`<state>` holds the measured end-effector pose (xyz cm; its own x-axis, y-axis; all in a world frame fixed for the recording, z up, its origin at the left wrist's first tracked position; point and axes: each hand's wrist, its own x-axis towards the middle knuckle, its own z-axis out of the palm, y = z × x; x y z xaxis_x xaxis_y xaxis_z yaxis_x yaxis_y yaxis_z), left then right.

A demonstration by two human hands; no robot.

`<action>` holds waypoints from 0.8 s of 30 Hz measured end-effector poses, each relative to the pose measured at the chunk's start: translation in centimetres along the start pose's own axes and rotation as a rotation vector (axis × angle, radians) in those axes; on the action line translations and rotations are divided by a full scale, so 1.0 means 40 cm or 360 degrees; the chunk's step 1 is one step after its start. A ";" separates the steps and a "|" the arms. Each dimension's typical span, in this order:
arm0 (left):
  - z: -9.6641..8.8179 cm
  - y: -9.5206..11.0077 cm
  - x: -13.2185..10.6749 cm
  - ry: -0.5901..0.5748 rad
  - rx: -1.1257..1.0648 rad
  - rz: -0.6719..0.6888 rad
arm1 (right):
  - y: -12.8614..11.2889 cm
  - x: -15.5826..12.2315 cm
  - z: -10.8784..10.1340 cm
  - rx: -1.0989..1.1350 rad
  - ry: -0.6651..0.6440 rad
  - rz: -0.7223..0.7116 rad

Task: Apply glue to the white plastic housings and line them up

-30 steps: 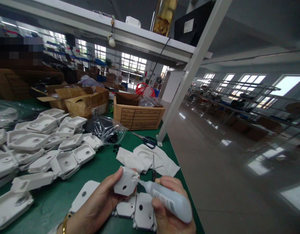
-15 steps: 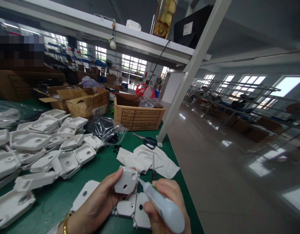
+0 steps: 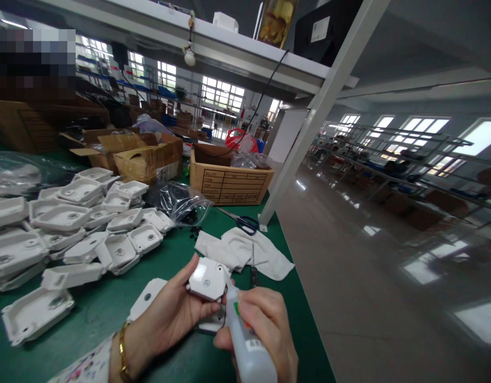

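My left hand [image 3: 167,316] grips a small white square plastic cover [image 3: 206,279] with a hole in its middle, held above the green table [image 3: 89,308]. My right hand [image 3: 265,327] is wrapped round a grey squeeze bottle [image 3: 249,351], whose nozzle touches the cover's right edge. Under both hands lie more white covers [image 3: 149,298], partly hidden. A gold bangle sits on my left wrist.
A heap of white plastic housings [image 3: 73,229] fills the left of the table. Behind are a clear bag with black parts [image 3: 177,202], a white cloth [image 3: 245,252], blue-handled scissors [image 3: 243,222], cardboard boxes [image 3: 229,181] and a slanted white post [image 3: 309,122]. The table edge drops to the floor on the right.
The bottle has swung from nearly level to steeply upright, its nozzle still at the cover. My left hand turned the cover flatter. The view shifted slightly downward and left.
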<state>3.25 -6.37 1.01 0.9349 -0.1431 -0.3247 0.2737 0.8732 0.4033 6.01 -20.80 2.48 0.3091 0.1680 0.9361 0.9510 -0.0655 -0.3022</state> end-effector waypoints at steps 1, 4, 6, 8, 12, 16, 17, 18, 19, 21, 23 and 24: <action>-0.002 0.000 0.000 -0.0023 -0.0013 -0.0015 | 0.001 0.001 -0.002 0.0006 0.0019 -0.0014; -0.011 0.001 0.002 -0.0080 -0.0037 -0.0040 | 0.009 0.006 -0.010 0.0015 -0.0060 -0.0061; -0.016 0.002 0.004 -0.0129 -0.0023 -0.0033 | 0.012 0.010 -0.014 0.0035 -0.0072 -0.0052; -0.020 0.002 0.005 -0.0190 0.0006 -0.0015 | 0.013 0.013 -0.014 0.0073 0.0071 0.0049; -0.018 0.003 0.000 -0.0216 0.0049 -0.0017 | 0.016 0.011 -0.013 0.0168 0.0250 0.0400; -0.007 0.005 -0.006 -0.0197 0.0134 -0.0004 | 0.035 -0.003 -0.021 0.0330 0.0315 0.0658; -0.005 0.006 -0.006 -0.0193 0.0147 -0.0003 | 0.039 -0.007 -0.024 0.0363 0.0323 0.0706; -0.004 0.006 -0.007 -0.0186 0.0155 0.0000 | 0.043 -0.009 -0.026 0.0385 0.0327 0.0741; -0.003 0.006 -0.007 -0.0180 0.0161 -0.0002 | 0.045 -0.011 -0.028 0.0400 0.0328 0.0772; -0.004 0.006 -0.006 -0.0169 0.0171 0.0001 | 0.047 -0.012 -0.033 0.0428 0.0323 0.0819; -0.007 0.005 -0.006 -0.0159 0.0179 0.0003 | 0.047 -0.010 -0.036 0.0459 0.0311 0.0857; -0.009 0.005 -0.006 -0.0156 0.0183 0.0004 | 0.047 -0.009 -0.038 0.0471 0.0305 0.0867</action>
<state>3.01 -6.00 0.85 0.9516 -0.1909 -0.2410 0.2904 0.8153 0.5009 7.66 -22.49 1.83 0.7669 0.0071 0.6417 0.6295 0.1865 -0.7543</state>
